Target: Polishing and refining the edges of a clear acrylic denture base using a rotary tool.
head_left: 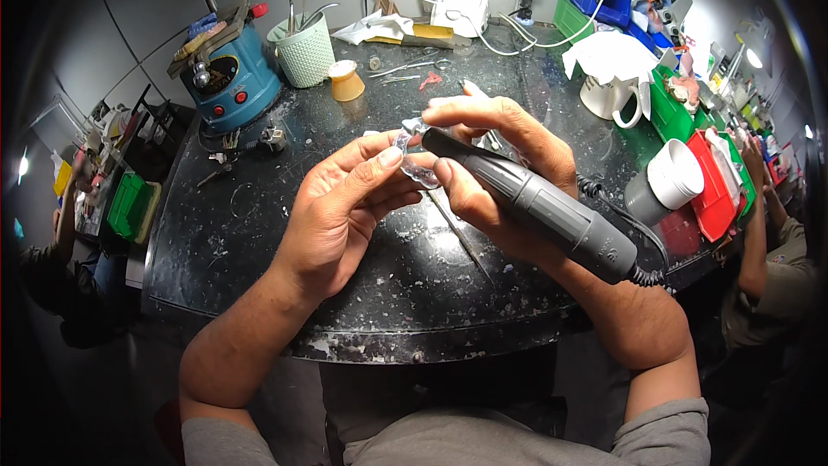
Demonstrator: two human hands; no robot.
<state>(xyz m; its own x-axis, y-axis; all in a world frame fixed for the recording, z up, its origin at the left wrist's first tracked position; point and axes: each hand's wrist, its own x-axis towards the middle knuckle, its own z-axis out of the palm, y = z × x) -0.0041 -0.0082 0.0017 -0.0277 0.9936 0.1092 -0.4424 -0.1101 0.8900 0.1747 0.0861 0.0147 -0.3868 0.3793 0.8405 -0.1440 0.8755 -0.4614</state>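
My left hand (328,207) pinches a clear, arch-shaped dental splint (421,176) between thumb and fingers, above the middle of the dark bench. Wrapped round a dark grey rotary handpiece (552,209) with a coiled cord, my right hand (517,142) points its narrow end at the splint. Fingers of both hands meet around the splint; the handpiece's tip and any bur in it are hidden. Beneath them a thin metal instrument (457,233) lies on the bench.
On the speckled black bench (233,250) stand a blue machine (228,82), a pale green tool cup (304,56) and an orange-brown pot (346,82). Tweezers (410,67) lie behind my hands. To the right are a white mug (608,97), a white cup (675,174) and a red bin (711,185).
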